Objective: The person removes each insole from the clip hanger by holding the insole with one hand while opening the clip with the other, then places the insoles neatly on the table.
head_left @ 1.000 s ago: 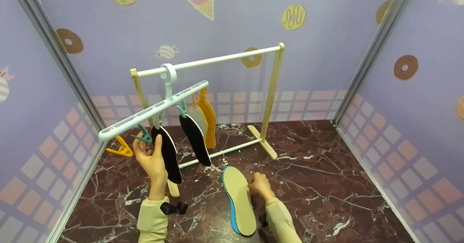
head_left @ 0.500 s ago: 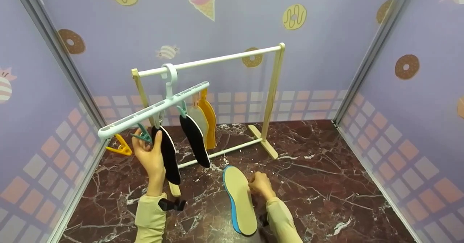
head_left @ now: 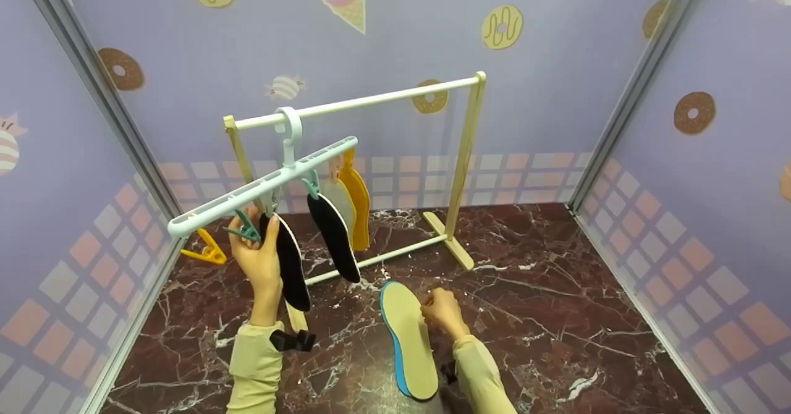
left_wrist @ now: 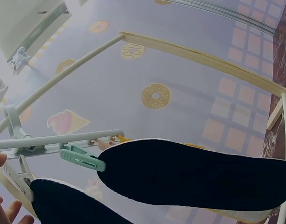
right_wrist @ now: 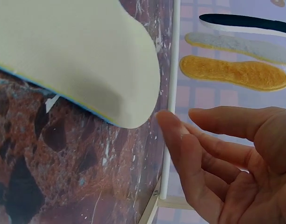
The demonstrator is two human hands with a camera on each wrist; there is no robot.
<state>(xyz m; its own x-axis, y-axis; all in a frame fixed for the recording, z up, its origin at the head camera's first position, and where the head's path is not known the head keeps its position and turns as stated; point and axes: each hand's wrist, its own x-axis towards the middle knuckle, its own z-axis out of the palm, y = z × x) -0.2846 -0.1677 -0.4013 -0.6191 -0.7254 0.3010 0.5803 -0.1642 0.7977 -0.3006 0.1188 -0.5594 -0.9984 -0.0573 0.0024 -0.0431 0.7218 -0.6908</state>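
Note:
A pale hanger (head_left: 235, 202) with clips hangs from a rack. My left hand (head_left: 259, 269) is raised under its near end, thumb at the upper edge of the near black insole (head_left: 292, 269), fingers around the unloaded green clip (head_left: 246, 228). In the left wrist view its fingertips are spread beside the white clip (left_wrist: 22, 179) that holds this insole. A second black insole (left_wrist: 194, 175) hangs from another green clip (left_wrist: 82, 158). On the table lie beige insoles with blue undersides (head_left: 409, 340), stacked. My right hand (head_left: 444, 312) is beside their right edge, thumb and forefinger apart, holding nothing.
Farther along the hanger are a grey insole (right_wrist: 232, 44) and an orange insole (right_wrist: 232, 72). An unloaded yellow clip (head_left: 207, 250) dangles at the near end. The wooden rack (head_left: 465, 160) stands on the dark marbled table (head_left: 544, 315), with patterned walls around it.
My left hand has risen slightly by the near black insole and green clip. My right hand stays beside the beige insoles, almost still.

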